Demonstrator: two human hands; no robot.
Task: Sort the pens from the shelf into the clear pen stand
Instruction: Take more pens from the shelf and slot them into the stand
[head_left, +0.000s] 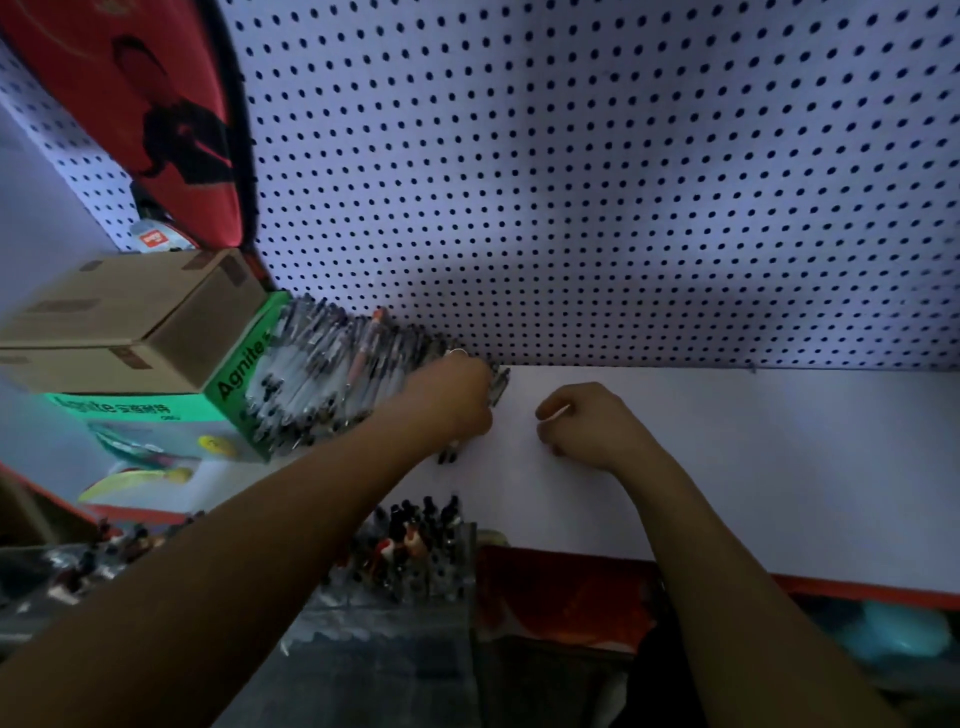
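Dim light, head view looking down onto a white shelf (727, 457) backed by a white pegboard (571, 182)

We note a large heap of pens (332, 374) lying on the shelf at left, leaning against a green box (234, 384) printed "Agnite"; a brown cardboard carton (130, 317) sits on top of that box. A red item with a dark figure (156, 119) hangs on the board above

Left hand (457, 400) reaches to the right edge of the heap, fingers curled over a few dark pens (500, 387) whose ends stick out above and below the fist; we read this grip as grasping those pens. A ring shows on one finger

Right hand (587, 426) rests on the bare shelf just beside the left, fingers curled in; a thin pale sliver shows at the fingertips, but we cannot tell whether this grip holds anything

Below the shelf's front edge, between the forearms, the clear pen stand (441, 566) holds upright pens with dark and red caps
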